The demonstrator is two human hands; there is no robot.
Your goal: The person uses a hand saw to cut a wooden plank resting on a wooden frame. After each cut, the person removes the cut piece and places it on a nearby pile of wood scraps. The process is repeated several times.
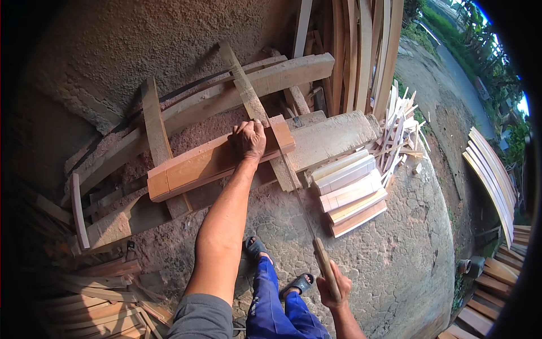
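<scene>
A thick reddish-brown wooden block [197, 164] lies across two wooden crosspieces on a low timber frame [116, 223]. My left hand [248, 140] bears down on its top, fingers curled toward the far edge. In my right hand [334, 285], a handsaw is gripped by its wooden handle [323, 261]. The long, thin saw blade [304, 212] slants up and away to the block's right end and lies across it near a crosspiece [248, 93]. How deep the blade sits in the wood I cannot tell.
Several cut wooden pieces [353, 198] are stacked right of the frame, by a heap of thin offcuts [400, 133]. Long boards [361, 56] stand against the rough wall [169, 39]. Curved strips [492, 186] rest far right; scrap wood [93, 305] lies lower left. My sandalled feet stand on cracked ground.
</scene>
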